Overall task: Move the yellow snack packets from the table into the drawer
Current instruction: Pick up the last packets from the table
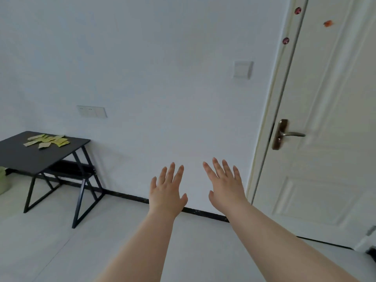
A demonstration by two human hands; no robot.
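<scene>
Two bare forearms reach forward from the bottom edge of the view, both stretched out nearly straight over a pale tiled floor (50, 241).

Left hand (165, 191): back of the hand up, fingers spread and pointing up toward the wall, thumb out to the right. Empty, touching nothing.

Right hand (225, 186): same pose, back up, fingers fanned and tilted slightly left, thumb out toward the left hand. Empty as well. The two hands are side by side with a clear gap between them, held in the air in front of the white wall (162, 78).

Beyond the hands, a dark skirting strip (203, 211) runs along the foot of the wall. At the right, a cream panelled door (325, 159) with a metal lever handle (291, 134).

Far left, well apart from both hands: a black surface (24, 157) on a black angled frame, standing against the wall. The yellow snack packets (47, 140) lie in a loose, overlapping heap toward the far right corner of the surface, flat on the top. A pale green object (3, 180) sits on the floor at the left edge of the view, mostly cut off. On the wall above the surface, a socket plate (92, 111); higher and to the right, a light switch (243, 69).
</scene>
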